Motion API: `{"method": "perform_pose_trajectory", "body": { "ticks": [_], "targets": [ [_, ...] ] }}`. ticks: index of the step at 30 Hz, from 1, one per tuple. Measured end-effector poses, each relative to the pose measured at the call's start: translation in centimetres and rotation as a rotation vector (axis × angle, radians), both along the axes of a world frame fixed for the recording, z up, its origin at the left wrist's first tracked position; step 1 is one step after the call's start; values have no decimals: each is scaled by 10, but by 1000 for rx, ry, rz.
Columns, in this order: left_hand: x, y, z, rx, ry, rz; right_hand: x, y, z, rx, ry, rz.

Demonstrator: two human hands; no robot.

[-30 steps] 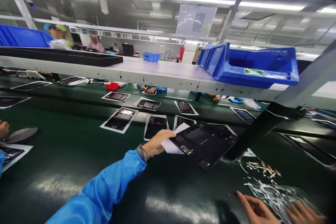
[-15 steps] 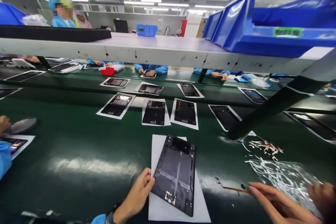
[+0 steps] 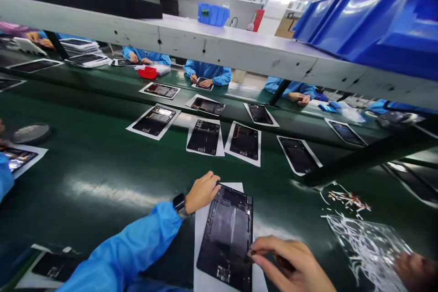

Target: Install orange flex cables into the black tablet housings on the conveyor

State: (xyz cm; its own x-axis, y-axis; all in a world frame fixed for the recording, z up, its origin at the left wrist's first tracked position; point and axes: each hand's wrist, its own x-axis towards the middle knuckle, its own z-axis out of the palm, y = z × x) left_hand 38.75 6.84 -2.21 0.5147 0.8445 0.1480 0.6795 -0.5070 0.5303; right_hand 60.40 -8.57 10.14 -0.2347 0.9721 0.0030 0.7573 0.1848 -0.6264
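Before me a black tablet housing (image 3: pixel 222 232) lies face up at a slant on a white sheet (image 3: pixel 201 226), its inside exposed. My left hand (image 3: pixel 202 194), wearing a watch, holds the housing's upper left corner with fingers curled at the edge. Over the lower right edge, my right hand (image 3: pixel 284 255) is closed in a pinch. Between thumb and forefinger is the end of a thin flex cable (image 3: pixel 252 252); most of it cannot be made out against the dark housing.
Several tablet housings on white sheets, one here (image 3: pixel 204 137), line the green belt. At right are loose flex cables (image 3: pixel 347 200), a clear tray of white strips (image 3: pixel 369 242) with another person's hand beside it, and a dark slanted post (image 3: pixel 369 150). A shelf (image 3: pixel 212 43) crosses above.
My left hand has moved from the housing's lower left edge up to its upper left corner. My right hand has brought the flex cable leftward onto the housing. The view has tilted.
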Motion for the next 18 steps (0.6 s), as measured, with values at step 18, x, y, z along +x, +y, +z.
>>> {"method": "perform_pose_trajectory", "body": {
  "ticks": [18],
  "targets": [
    [-22,-79,21,-793,-564,-112,-44,102,-19,-340,208,142]
  ]
}}
